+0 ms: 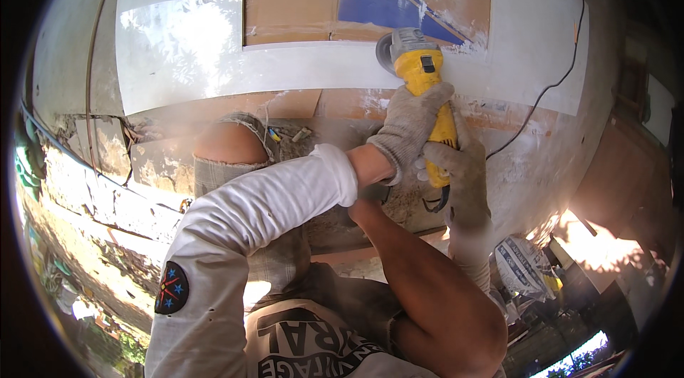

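A yellow angle grinder [420, 68] with a grey gear head and a round disc [386, 54] is held in both my gloved hands. My left hand [412, 118] wraps round the body just behind the switch. Lower down, my right hand [459, 161] closes round the rear end, where a dark cord comes out. The disc is at the white sheet [306, 68], by the lower edge of its rectangular cut-out; whether it touches cannot be made out. Brown cardboard with blue print [377, 0] shows through the cut-out.
A black cable [541, 96] runs across the sheet's right side. More cardboard [278, 104] lies under the sheet's near edge, close to my bent left knee [231, 143]. At the lower right lies a printed bag [524, 267] among clutter. Rough masonry [153, 164] stands at left.
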Demonstrator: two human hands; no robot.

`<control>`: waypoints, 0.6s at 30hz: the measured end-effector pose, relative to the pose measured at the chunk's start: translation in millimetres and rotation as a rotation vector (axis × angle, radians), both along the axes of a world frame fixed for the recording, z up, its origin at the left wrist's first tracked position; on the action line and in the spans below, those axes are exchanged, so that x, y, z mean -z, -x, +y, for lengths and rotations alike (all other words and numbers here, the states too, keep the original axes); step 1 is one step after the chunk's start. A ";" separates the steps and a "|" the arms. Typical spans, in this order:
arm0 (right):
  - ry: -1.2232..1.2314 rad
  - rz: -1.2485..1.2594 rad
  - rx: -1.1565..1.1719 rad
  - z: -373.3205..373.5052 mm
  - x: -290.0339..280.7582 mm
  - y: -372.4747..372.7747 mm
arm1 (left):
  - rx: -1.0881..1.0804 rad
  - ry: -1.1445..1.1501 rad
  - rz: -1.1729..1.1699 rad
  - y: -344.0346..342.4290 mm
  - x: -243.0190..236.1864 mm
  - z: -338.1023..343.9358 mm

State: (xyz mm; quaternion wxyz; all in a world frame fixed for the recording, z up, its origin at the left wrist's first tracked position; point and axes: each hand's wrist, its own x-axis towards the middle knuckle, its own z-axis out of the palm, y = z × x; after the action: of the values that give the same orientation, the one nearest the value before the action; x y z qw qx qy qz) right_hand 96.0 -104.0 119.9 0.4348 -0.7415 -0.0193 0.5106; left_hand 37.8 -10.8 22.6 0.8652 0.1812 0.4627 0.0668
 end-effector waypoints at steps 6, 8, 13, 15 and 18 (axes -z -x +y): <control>0.019 -0.030 0.037 -6.3 -0.8 -2.4 | 0.022 0.018 -0.017 -7.5 1.6 -8.8; 0.016 -0.022 0.059 -9.4 -0.7 -4.0 | 0.034 0.019 -0.018 -11.3 2.3 -10.8; 0.041 -0.034 0.082 -15.7 -0.5 -9.6 | 0.034 0.038 -0.038 -20.3 0.9 -16.8; 0.041 -0.027 0.103 -18.1 -1.2 -10.8 | 0.054 0.039 -0.027 -23.0 0.4 -18.1; 0.033 -0.017 0.111 -21.7 -1.4 -14.3 | 0.096 0.035 -0.001 -28.1 1.1 -20.2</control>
State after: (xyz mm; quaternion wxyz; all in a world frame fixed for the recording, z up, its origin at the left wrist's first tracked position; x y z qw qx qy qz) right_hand 110.3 -125.7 121.3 0.4498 -0.7529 0.0266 0.4797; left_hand 65.9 -31.0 21.5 0.8707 0.1879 0.4541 0.0173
